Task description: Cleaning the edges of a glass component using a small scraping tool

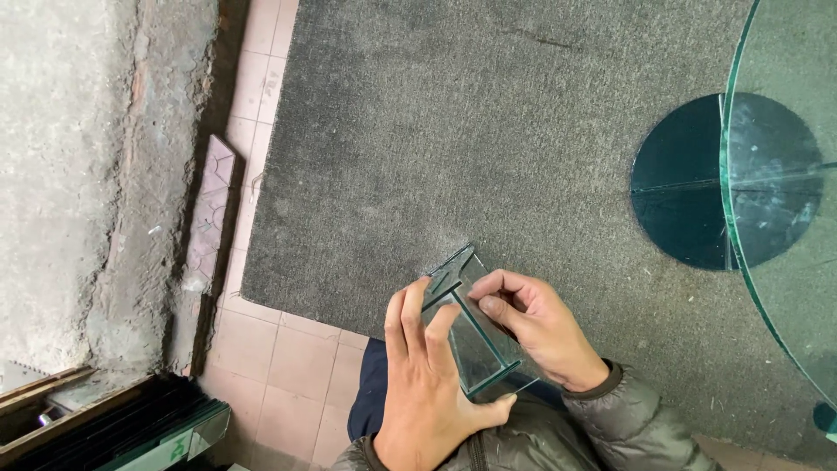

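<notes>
Glass strip [475, 336] between both hands, long axis toward upper left.

Grey carpeted table [453, 131] filling the centre and upper frame. At right, dark glass disc [680, 192] flat on it. Large round glass pane [785, 218] overlapping that at the right edge.

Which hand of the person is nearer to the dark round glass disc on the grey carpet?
Right. The right hand pinches the small glass piece, on the side toward the dark round disc. The left hand holds the piece's other side, farther away.
</notes>
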